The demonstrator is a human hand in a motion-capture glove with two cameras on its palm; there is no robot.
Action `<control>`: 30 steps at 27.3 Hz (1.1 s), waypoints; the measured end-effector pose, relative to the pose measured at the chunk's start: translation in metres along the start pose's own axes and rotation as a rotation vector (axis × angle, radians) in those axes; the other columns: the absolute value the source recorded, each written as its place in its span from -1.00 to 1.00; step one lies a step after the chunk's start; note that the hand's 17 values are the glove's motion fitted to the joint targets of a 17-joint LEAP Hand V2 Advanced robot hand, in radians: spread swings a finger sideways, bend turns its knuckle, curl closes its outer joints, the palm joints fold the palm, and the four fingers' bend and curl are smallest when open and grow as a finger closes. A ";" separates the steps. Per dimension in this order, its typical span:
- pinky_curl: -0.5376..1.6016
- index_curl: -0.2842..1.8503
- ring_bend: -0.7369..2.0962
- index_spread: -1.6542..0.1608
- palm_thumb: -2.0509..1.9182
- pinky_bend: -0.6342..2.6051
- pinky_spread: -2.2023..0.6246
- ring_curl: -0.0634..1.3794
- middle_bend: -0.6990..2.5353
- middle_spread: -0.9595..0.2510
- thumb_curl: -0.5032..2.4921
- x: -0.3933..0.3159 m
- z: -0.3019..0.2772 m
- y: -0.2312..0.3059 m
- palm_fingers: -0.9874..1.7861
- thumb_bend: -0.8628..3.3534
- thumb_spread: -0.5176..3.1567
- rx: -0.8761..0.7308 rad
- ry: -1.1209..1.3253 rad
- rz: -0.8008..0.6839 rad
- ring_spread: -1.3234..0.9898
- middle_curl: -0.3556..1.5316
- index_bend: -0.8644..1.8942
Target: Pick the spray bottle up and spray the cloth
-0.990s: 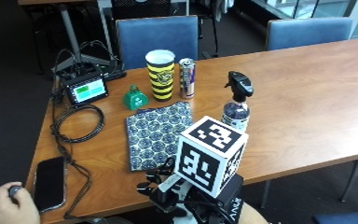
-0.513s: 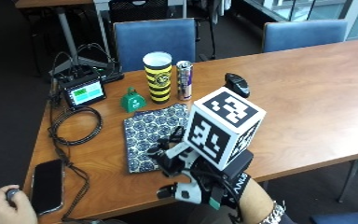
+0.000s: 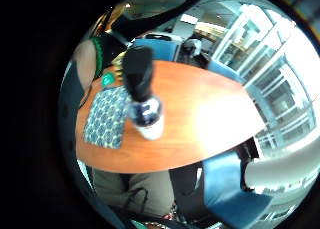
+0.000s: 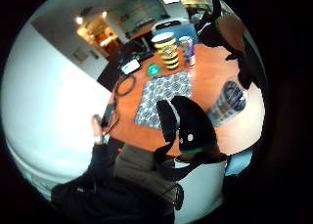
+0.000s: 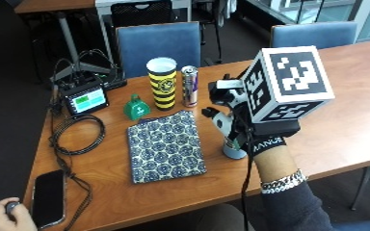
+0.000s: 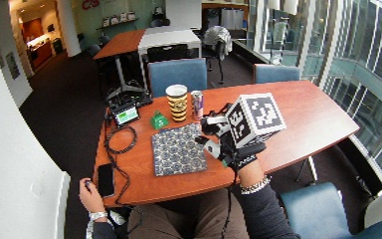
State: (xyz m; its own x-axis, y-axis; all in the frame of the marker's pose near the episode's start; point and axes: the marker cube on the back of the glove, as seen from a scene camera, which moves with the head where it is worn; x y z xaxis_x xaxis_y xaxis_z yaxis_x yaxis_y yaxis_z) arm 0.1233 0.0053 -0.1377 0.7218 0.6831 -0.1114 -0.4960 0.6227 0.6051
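Note:
The spray bottle [image 5: 234, 150] stands upright on the wooden table [image 5: 339, 110], just right of the patterned blue-and-white cloth [image 5: 165, 151], which lies flat. My gloved right hand [image 5: 252, 137] is right at the bottle on its near side and hides most of it; only the bottle's base shows. The palm views look down on the bottle [image 3: 145, 111] with its black spray head [image 3: 137, 71], standing beside the cloth [image 3: 106, 116]. In the thumb side view the black fingers [image 4: 193, 121] are spread, apart from the bottle [image 4: 226, 102]. I cannot see any finger curled round it.
Behind the cloth stand a yellow-and-black cup [image 5: 162, 83], a drink can [image 5: 189, 85] and a small green bell [image 5: 135, 107]. A small screen [image 5: 85, 100], looped cables [image 5: 76, 134] and a phone [image 5: 47, 197] lie at the left. A bare hand [image 5: 5, 214] rests by the table's corner.
My hand has come up from the table's near edge and forward to the bottle, now covering most of it. The outside camera has shifted too.

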 end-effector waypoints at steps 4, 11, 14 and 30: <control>-0.26 -0.43 -0.22 0.40 0.34 -0.51 0.68 -0.49 -0.41 0.38 -0.50 0.025 0.009 -0.009 0.31 -0.55 -0.09 0.080 0.031 0.161 0.06 -0.27 -0.24; -0.21 -0.51 -0.13 0.42 0.35 -0.41 0.63 -0.43 -0.43 0.37 -0.49 0.049 0.037 -0.011 0.32 -0.57 -0.10 0.096 -0.086 0.308 0.04 -0.25 -0.39; -0.19 -0.56 -0.07 0.42 0.35 -0.39 0.61 -0.39 -0.40 0.35 -0.48 0.054 0.045 -0.007 0.33 -0.58 -0.11 0.172 -0.224 0.362 0.02 -0.23 -0.41; -0.17 -0.52 -0.08 0.49 0.42 -0.41 0.48 -0.36 -0.29 0.21 -0.45 0.039 0.087 -0.003 0.58 -0.60 -0.16 0.342 -0.832 0.529 -0.03 -0.15 -0.26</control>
State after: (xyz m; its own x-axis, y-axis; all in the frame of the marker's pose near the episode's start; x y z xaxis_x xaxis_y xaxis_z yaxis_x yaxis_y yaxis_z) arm 0.1949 -0.0030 -0.0756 0.6214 0.2774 0.7327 -0.7762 0.0911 0.6238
